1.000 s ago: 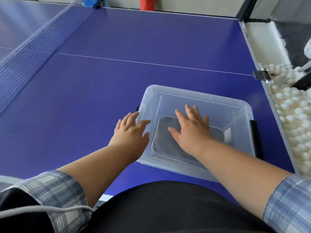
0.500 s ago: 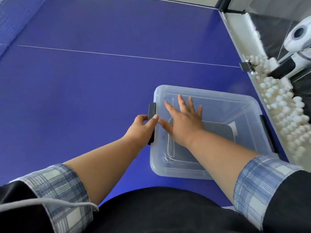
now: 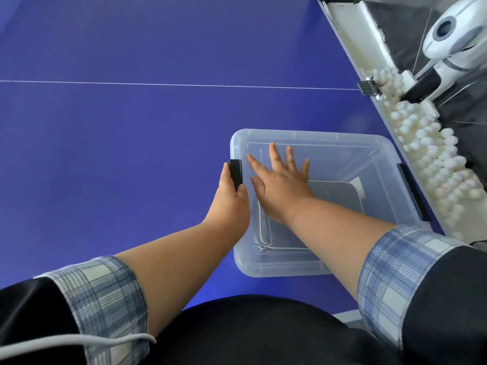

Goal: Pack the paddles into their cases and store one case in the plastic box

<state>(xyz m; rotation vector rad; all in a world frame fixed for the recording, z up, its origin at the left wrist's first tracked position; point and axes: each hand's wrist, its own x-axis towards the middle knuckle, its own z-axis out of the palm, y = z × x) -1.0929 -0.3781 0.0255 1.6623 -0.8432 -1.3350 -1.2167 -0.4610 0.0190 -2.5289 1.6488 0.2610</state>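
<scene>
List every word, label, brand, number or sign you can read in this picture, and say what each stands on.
No text here can be read.
White label beside the case in the box: too blurred to read.
Reddish marks on the balls: too small to read.
Latch: plain black, no lettering.
Ball machine: no lettering shows.

One camera is working, worn on the person's head. It is facing forward and steeply down onto the blue counter (image 3: pixel 131 154), from close above. The plastic box (image 3: pixel 382 151) is appearing right of the middle. The person's dark lap (image 3: pixel 250 335) is filling the lower edge, and the ball trough (image 3: pixel 434 164) is running along the right side.
</scene>
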